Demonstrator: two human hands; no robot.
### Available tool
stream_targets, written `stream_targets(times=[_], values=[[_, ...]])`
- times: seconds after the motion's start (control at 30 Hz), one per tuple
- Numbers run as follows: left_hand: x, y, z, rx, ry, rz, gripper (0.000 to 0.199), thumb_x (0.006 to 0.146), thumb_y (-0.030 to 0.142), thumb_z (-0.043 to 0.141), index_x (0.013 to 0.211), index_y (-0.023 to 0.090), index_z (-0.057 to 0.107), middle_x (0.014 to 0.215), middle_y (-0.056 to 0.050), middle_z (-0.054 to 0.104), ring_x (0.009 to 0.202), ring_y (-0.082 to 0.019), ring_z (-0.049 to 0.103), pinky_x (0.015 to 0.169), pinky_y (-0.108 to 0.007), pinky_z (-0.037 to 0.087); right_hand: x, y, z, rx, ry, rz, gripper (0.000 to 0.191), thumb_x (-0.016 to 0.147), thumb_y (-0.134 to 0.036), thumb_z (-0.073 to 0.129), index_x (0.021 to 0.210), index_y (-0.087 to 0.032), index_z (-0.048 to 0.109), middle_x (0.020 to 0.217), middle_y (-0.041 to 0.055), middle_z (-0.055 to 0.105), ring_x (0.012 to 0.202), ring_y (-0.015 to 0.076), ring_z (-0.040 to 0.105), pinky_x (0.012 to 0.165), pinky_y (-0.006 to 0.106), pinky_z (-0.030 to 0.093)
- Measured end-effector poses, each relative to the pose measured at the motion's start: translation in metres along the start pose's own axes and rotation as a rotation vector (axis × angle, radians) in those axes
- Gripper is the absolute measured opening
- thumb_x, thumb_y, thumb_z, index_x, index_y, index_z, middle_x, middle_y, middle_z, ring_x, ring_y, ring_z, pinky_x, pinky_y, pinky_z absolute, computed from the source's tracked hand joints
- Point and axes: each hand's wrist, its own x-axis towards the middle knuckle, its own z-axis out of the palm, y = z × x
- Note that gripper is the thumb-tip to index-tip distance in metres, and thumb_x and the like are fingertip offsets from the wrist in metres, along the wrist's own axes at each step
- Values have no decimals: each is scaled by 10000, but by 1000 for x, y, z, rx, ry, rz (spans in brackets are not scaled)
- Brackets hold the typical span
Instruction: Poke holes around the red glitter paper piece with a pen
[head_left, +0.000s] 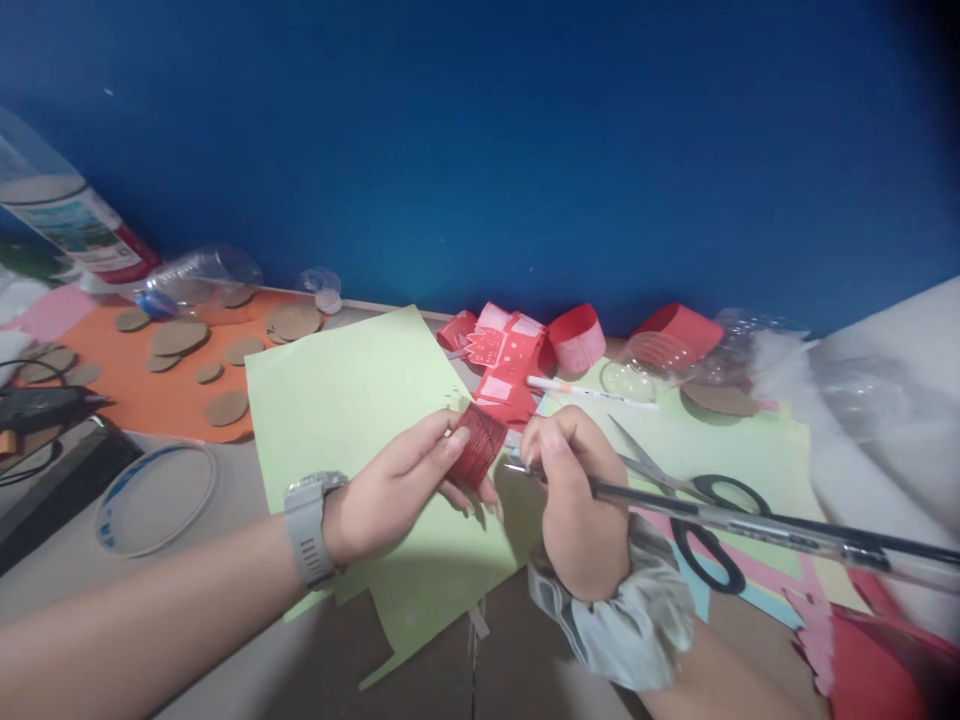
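Note:
My left hand (405,470), with a grey watch on the wrist, pinches a small dark red piece (478,445) covered in fine dark lines; its material is hard to tell. Closed around a long pen (720,518) with a clear barrel, my right hand (581,490) is just to the right of that piece. The pen's tip points left, close to the red piece, and I cannot tell whether they touch. Beneath both hands lies a pale green paper sheet (337,390) with a cut lower edge. Black-handled scissors (705,505) lie with blades apart beside my right hand.
Red paper shapes (514,365) and a white marker (585,390) lie behind the hands. Cardboard discs (180,337) rest on orange paper (150,390) at left, near a clear bottle (199,278) and a ring (210,490). A blue wall (480,150) bounds the back.

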Motion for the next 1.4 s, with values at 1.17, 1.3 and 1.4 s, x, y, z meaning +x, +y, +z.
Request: stream_targets(times=[1.17, 1.3, 1.4], values=[[-8, 1, -6, 146, -260, 38, 171, 910, 245, 506, 1025, 130, 451, 811, -77, 616, 721, -164, 585, 675, -288, 469, 1, -1, 5, 239, 20, -98, 341, 943, -269, 425, 609, -204, 418, 567, -24, 395, 512, 117, 346, 510, 298, 240], [-6, 3, -4, 264, -202, 44, 192, 872, 265, 582, 950, 147, 453, 750, -37, 597, 638, -131, 547, 584, -242, 445, 0, -2, 6, 258, 25, -89, 340, 925, -302, 452, 599, -212, 431, 560, -24, 388, 507, 123, 340, 508, 304, 230], [-5, 2, -4, 263, -199, 30, 167, 901, 279, 553, 935, 157, 445, 738, -21, 595, 629, -118, 547, 580, -230, 444, 0, -3, 4, 233, 66, -39, 357, 918, -376, 437, 598, -220, 447, 564, -22, 408, 515, 129, 363, 508, 305, 263]])
